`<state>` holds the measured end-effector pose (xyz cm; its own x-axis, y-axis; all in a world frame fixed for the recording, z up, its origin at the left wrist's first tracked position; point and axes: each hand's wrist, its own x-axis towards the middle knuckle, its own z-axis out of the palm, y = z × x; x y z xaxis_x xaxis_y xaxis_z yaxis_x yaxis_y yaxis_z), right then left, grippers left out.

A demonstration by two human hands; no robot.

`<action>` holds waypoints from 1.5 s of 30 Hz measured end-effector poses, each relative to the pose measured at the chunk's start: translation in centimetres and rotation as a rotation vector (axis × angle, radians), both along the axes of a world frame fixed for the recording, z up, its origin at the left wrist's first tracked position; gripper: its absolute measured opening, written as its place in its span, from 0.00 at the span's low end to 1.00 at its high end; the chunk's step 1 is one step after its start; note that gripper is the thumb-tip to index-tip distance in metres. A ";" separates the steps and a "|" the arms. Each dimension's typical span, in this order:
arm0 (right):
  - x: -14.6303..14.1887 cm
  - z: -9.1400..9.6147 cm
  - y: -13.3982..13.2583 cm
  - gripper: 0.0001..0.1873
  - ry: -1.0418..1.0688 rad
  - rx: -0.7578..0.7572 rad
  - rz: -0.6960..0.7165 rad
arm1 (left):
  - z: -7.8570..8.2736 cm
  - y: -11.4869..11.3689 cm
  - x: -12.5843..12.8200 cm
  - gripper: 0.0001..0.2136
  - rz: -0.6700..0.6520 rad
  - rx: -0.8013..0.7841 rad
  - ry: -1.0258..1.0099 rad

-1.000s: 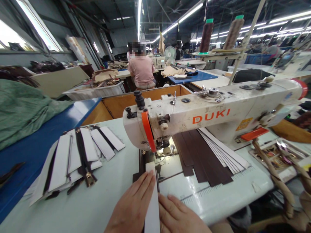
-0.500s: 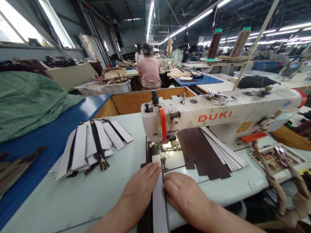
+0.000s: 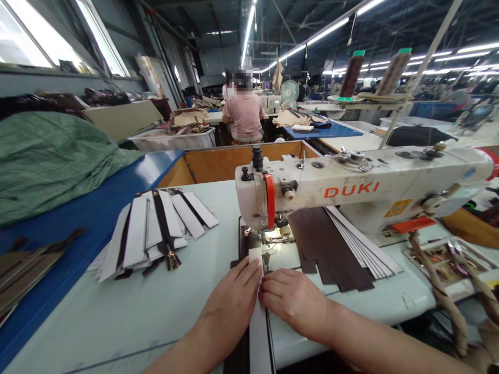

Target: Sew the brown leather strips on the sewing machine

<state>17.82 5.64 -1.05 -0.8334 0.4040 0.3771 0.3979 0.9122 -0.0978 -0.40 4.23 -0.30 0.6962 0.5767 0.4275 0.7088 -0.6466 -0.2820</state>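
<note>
A long white-backed strip point(image 3: 259, 332) with a dark brown piece point(image 3: 238, 348) along its left side runs up to the needle area of a white sewing machine point(image 3: 307, 182). My left hand point(image 3: 233, 297) lies flat on the strip, its fingers stretched toward the presser foot point(image 3: 277, 235). At the strip's right edge, my right hand point(image 3: 292, 298) has its fingers curled and pinched on that edge; the fingertips are partly hidden. The two hands nearly touch just in front of the needle plate.
White strips with dark zippers point(image 3: 166, 223) lie piled at left. Brown pieces point(image 3: 331, 249) and fanned white strips point(image 3: 364, 241) lie under the machine arm. At right are a parts tray point(image 3: 432, 265) and wrapped rods point(image 3: 436, 291). A person point(image 3: 244, 114) sits ahead.
My right hand has moved up and left along the strip's edge, closer to my left hand. My left hand stays on the strip. The whole view has shifted slightly.
</note>
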 end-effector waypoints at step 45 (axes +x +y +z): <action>2.1 0.8 0.6 0.11 0.044 -0.058 -0.141 | -0.9 0.6 0.1 0.17 0.034 -0.137 -0.172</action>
